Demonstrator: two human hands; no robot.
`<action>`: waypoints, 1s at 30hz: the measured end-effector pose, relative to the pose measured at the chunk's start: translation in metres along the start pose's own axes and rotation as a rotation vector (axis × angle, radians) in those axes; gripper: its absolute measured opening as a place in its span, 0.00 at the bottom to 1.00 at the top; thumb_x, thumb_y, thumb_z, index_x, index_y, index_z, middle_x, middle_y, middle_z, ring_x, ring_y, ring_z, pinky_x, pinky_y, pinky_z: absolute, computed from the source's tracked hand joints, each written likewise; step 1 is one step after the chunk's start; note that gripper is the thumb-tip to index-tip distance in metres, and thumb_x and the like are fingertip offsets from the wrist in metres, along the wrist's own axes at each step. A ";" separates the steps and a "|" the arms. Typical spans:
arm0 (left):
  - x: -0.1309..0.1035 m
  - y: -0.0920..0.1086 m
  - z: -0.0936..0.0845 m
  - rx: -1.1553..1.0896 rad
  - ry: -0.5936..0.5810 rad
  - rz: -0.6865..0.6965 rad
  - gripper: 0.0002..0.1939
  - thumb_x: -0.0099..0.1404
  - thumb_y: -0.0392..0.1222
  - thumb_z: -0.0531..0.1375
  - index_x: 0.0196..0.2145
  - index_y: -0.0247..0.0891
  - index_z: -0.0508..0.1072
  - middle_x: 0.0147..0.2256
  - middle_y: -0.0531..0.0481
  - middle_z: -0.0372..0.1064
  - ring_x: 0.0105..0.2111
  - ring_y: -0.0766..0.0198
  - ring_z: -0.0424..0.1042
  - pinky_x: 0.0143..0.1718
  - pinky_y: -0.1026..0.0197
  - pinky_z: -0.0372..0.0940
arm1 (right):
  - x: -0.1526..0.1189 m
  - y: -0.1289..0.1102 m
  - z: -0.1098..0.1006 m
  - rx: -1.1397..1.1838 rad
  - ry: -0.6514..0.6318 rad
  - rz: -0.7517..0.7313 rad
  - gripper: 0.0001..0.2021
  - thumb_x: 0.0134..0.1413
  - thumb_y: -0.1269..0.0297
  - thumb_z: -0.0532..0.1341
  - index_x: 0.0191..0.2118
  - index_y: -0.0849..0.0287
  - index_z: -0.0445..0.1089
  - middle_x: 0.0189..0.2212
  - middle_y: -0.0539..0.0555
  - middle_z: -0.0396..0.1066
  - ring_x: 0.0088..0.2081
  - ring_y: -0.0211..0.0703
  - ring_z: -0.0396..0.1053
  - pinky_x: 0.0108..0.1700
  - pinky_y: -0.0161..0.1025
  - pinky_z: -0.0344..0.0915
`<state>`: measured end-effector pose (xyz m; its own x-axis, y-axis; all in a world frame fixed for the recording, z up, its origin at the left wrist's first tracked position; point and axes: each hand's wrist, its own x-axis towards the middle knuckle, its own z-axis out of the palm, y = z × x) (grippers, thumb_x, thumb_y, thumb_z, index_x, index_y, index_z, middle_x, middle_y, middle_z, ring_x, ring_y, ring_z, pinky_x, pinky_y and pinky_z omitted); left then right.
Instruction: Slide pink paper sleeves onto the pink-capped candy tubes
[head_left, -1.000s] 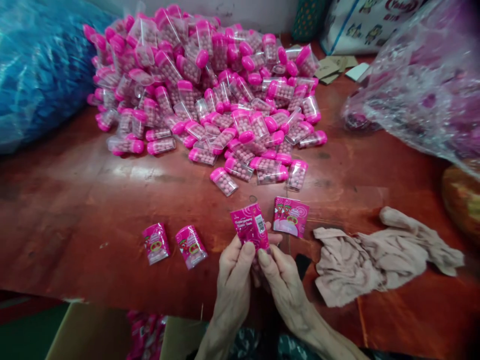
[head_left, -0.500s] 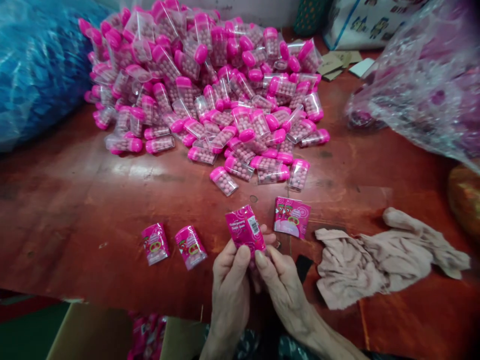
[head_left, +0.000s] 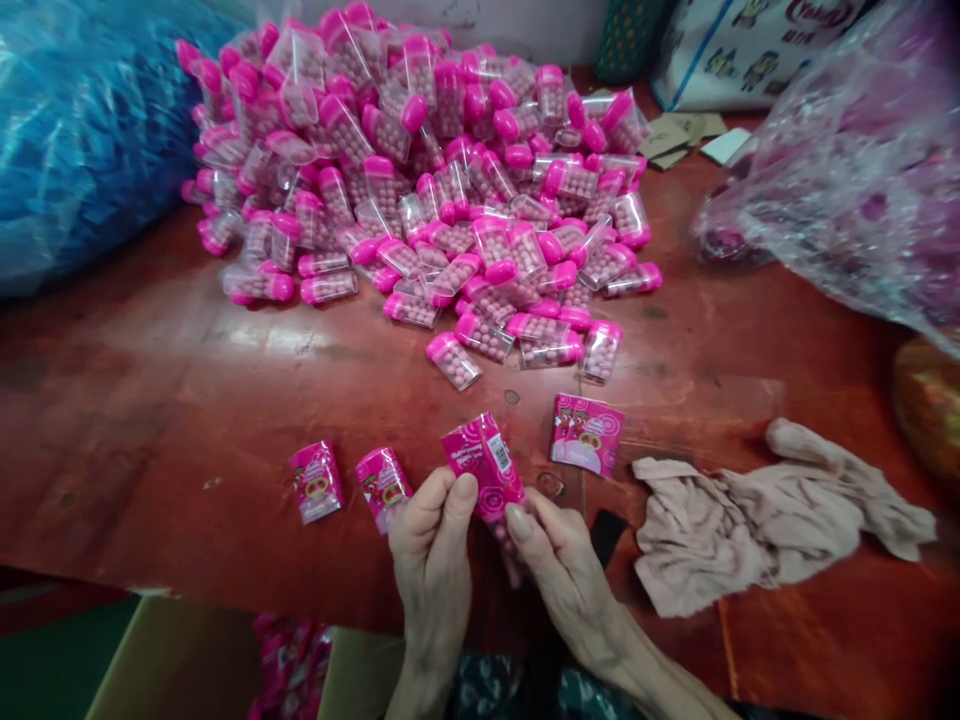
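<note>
A glossy pink printed sleeve (head_left: 486, 465) with a barcode stands tilted between my hands, partly over a clear container of pink candy balls (head_left: 504, 540) that shows below it. My left hand (head_left: 433, 555) is closed, thumb and curled fingers pinching the sleeve's left edge. On the other side, my right hand (head_left: 559, 560) grips the candy container low down, its thumb across the sleeve's lower right edge. Left of my hands lie two sleeved candy containers (head_left: 316, 482), the nearer one partly behind my left fingers. A stack of flat pink sleeves (head_left: 589, 435) rests beyond my right hand.
A large heap of pink-capped candy containers (head_left: 450, 190) fills the back of the table. Blue plastic bag (head_left: 82, 150) at left, clear bag with pink contents (head_left: 840, 190) at right. A crumpled beige cloth (head_left: 742, 530) lies right. Below the front edge is an open carton (head_left: 187, 660) holding pink packs.
My left hand has shifted left and its fingers have curled tighter at the sleeve's edge. More of the candy container shows beneath the sleeve. The view has moved slightly.
</note>
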<state>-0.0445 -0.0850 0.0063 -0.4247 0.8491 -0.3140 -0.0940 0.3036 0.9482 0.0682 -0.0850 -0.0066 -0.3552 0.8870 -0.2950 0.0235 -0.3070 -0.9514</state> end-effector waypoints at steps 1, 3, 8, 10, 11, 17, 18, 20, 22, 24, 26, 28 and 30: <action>0.001 0.000 -0.001 0.045 0.018 0.041 0.17 0.59 0.41 0.60 0.17 0.37 0.59 0.18 0.58 0.49 0.20 0.70 0.49 0.20 0.66 0.48 | 0.000 0.000 0.000 -0.008 -0.004 -0.001 0.15 0.63 0.57 0.47 0.29 0.59 0.60 0.18 0.46 0.59 0.20 0.32 0.59 0.24 0.31 0.56; 0.001 0.000 -0.003 0.096 0.058 0.090 0.18 0.59 0.41 0.59 0.17 0.37 0.57 0.17 0.58 0.48 0.20 0.70 0.49 0.20 0.65 0.47 | 0.000 0.000 0.001 -0.028 -0.009 0.000 0.15 0.63 0.58 0.47 0.29 0.59 0.60 0.18 0.46 0.59 0.20 0.32 0.59 0.25 0.31 0.56; -0.002 -0.003 -0.002 0.006 0.047 0.049 0.17 0.59 0.40 0.59 0.17 0.37 0.59 0.18 0.58 0.49 0.20 0.70 0.50 0.20 0.66 0.49 | -0.001 0.001 0.002 -0.016 0.012 -0.006 0.15 0.64 0.58 0.47 0.29 0.59 0.61 0.19 0.46 0.59 0.20 0.32 0.59 0.24 0.31 0.56; -0.002 -0.003 0.001 -0.095 -0.001 0.002 0.14 0.60 0.40 0.58 0.19 0.37 0.63 0.18 0.58 0.54 0.20 0.71 0.54 0.21 0.67 0.53 | 0.000 0.001 0.002 0.009 0.034 -0.009 0.15 0.63 0.58 0.47 0.29 0.59 0.61 0.19 0.46 0.59 0.19 0.32 0.59 0.23 0.31 0.56; -0.002 -0.003 0.003 -0.158 -0.029 -0.036 0.13 0.60 0.40 0.58 0.20 0.36 0.65 0.19 0.57 0.57 0.20 0.70 0.56 0.21 0.67 0.54 | 0.001 0.001 0.002 0.024 0.042 -0.009 0.15 0.63 0.58 0.47 0.29 0.59 0.61 0.19 0.46 0.59 0.19 0.32 0.59 0.23 0.31 0.56; 0.004 0.001 0.009 -0.477 -0.223 -0.322 0.10 0.56 0.44 0.61 0.25 0.34 0.71 0.21 0.51 0.68 0.19 0.67 0.63 0.17 0.66 0.60 | 0.004 -0.001 -0.001 0.049 0.052 0.021 0.16 0.63 0.57 0.47 0.29 0.60 0.62 0.18 0.46 0.60 0.19 0.32 0.59 0.23 0.31 0.56; 0.004 0.001 0.009 -0.493 -0.244 -0.342 0.10 0.56 0.44 0.62 0.27 0.33 0.72 0.22 0.50 0.69 0.19 0.67 0.64 0.17 0.66 0.61 | 0.004 -0.001 -0.001 0.049 0.046 0.025 0.16 0.63 0.57 0.47 0.29 0.60 0.62 0.18 0.46 0.60 0.19 0.32 0.59 0.23 0.31 0.56; 0.004 0.001 0.010 -0.508 -0.271 -0.365 0.10 0.56 0.44 0.62 0.29 0.32 0.73 0.22 0.50 0.70 0.19 0.67 0.65 0.16 0.66 0.61 | 0.003 -0.001 -0.001 0.057 0.037 0.030 0.15 0.63 0.57 0.47 0.29 0.60 0.61 0.18 0.46 0.60 0.19 0.32 0.59 0.24 0.31 0.57; 0.002 -0.001 0.011 -0.497 -0.273 -0.355 0.10 0.57 0.44 0.61 0.29 0.32 0.73 0.22 0.49 0.70 0.19 0.67 0.65 0.16 0.66 0.62 | 0.003 -0.001 0.000 0.070 0.039 0.032 0.15 0.63 0.57 0.47 0.30 0.60 0.62 0.19 0.46 0.60 0.19 0.32 0.59 0.23 0.31 0.57; -0.002 -0.004 0.012 -0.463 -0.261 -0.322 0.10 0.59 0.43 0.59 0.28 0.32 0.74 0.22 0.49 0.71 0.18 0.67 0.66 0.16 0.67 0.61 | 0.002 -0.001 0.001 0.089 0.054 0.037 0.15 0.63 0.56 0.47 0.31 0.60 0.62 0.19 0.46 0.60 0.19 0.32 0.58 0.22 0.31 0.57; -0.005 -0.007 0.012 -0.431 -0.255 -0.291 0.10 0.60 0.43 0.58 0.28 0.33 0.74 0.21 0.50 0.71 0.18 0.68 0.66 0.16 0.67 0.61 | 0.001 -0.001 0.002 0.102 0.067 0.044 0.15 0.63 0.56 0.47 0.31 0.60 0.62 0.20 0.47 0.60 0.18 0.32 0.58 0.21 0.31 0.57; -0.008 -0.009 0.011 -0.420 -0.252 -0.268 0.10 0.61 0.42 0.57 0.28 0.34 0.75 0.21 0.50 0.71 0.18 0.68 0.66 0.16 0.67 0.61 | 0.000 -0.001 0.003 0.092 0.074 0.045 0.15 0.63 0.56 0.48 0.31 0.59 0.62 0.20 0.47 0.60 0.18 0.32 0.57 0.21 0.31 0.56; -0.009 -0.011 0.008 -0.423 -0.243 -0.251 0.09 0.60 0.42 0.58 0.27 0.35 0.75 0.21 0.51 0.71 0.19 0.67 0.67 0.17 0.67 0.61 | -0.001 0.000 0.003 0.063 0.068 0.045 0.15 0.63 0.56 0.47 0.31 0.59 0.61 0.18 0.46 0.59 0.18 0.33 0.57 0.21 0.31 0.56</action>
<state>-0.0323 -0.0922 -0.0018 -0.1275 0.8634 -0.4881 -0.5406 0.3521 0.7640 0.0654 -0.0866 -0.0062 -0.2908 0.8927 -0.3443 -0.0220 -0.3660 -0.9303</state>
